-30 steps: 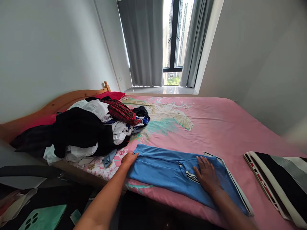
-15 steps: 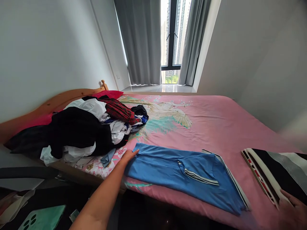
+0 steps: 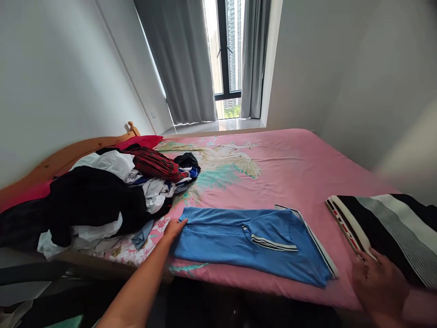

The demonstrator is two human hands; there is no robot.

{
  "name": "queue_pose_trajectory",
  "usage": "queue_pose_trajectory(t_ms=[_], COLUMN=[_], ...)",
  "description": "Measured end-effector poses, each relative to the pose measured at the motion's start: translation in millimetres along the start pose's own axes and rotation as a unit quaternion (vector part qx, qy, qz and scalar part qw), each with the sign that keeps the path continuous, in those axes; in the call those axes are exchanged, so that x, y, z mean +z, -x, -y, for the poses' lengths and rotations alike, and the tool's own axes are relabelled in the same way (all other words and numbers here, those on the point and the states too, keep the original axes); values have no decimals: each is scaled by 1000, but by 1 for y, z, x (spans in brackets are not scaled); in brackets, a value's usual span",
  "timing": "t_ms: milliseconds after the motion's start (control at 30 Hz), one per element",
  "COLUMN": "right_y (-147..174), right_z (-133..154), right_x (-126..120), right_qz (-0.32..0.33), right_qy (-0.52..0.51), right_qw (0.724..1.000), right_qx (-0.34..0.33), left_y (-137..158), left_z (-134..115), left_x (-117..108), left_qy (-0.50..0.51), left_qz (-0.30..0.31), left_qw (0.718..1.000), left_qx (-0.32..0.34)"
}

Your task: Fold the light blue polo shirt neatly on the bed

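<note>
A blue shirt [image 3: 215,241] with dark-and-white striped trim lies folded lengthwise along the bed's near edge. At its left end my left hand [image 3: 175,229] grips the fabric, thumb on top and the other fingers mostly hidden. Over on the right, a folded garment with black, grey and cream stripes [image 3: 382,223] rests on top of other folded cloth, whose red-and-white edge shows. My right hand [image 3: 378,278] is at the near left corner of this stack, fingers stretched toward its edge and slightly apart.
A heap of mixed clothes [image 3: 99,200] covers the bed's left side by the wooden headboard [image 3: 64,157]. A pink patterned sheet [image 3: 290,168] covers the bed. Grey curtains [image 3: 180,59] hang at the window. A green object [image 3: 66,322] shows at the bottom left.
The view has turned to the right, so the bed and clothes appear farther left. My right hand has come further into view at the stack's corner. My left hand stays on the shirt.
</note>
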State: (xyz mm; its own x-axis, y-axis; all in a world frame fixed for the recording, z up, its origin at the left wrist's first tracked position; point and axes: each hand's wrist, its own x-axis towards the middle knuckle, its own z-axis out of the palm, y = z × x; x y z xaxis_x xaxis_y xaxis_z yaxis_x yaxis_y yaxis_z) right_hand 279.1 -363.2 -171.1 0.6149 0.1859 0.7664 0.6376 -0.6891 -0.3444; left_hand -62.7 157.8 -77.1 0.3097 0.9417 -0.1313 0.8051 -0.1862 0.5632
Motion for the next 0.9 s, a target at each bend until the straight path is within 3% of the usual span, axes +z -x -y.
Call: queue_pose_trajectory(t_ms=[100,233,333,433,533,667,733,800,900], right_y=[1,-3,-7,-7,-7,-9,-10,-11,-12], right_z=[-4,-1,4,7,7,8,9,10,10], right_x=[2,-2,-5,-6,-6,-7,-7,-8,-8], right_qz=[5,15,12,9,11,11,9,8,9], right_qy=[38,52,48,40,34,27,23,18,12], right_qw=[999,998,999,999,999,999,998,998,997], right_qx=[-29,-18,-3,16,30,46,54,61,71], left_y=[7,18,38,73,116,166,184,195,195], left_z=[-5,-28,-68,-128,-193,-250,-260,-258,-240], left_x=[1,3,8,23,60,140,177,199,198], left_qy=[-9,-7,-2,39,107,136,162,184,188], left_qz=[-10,-38,-51,-41,0,85,163,223,214], left_qw=[1000,998,994,980,958,933,920,907,898], left_qx=[16,50,98,193,267,321,317,308,335])
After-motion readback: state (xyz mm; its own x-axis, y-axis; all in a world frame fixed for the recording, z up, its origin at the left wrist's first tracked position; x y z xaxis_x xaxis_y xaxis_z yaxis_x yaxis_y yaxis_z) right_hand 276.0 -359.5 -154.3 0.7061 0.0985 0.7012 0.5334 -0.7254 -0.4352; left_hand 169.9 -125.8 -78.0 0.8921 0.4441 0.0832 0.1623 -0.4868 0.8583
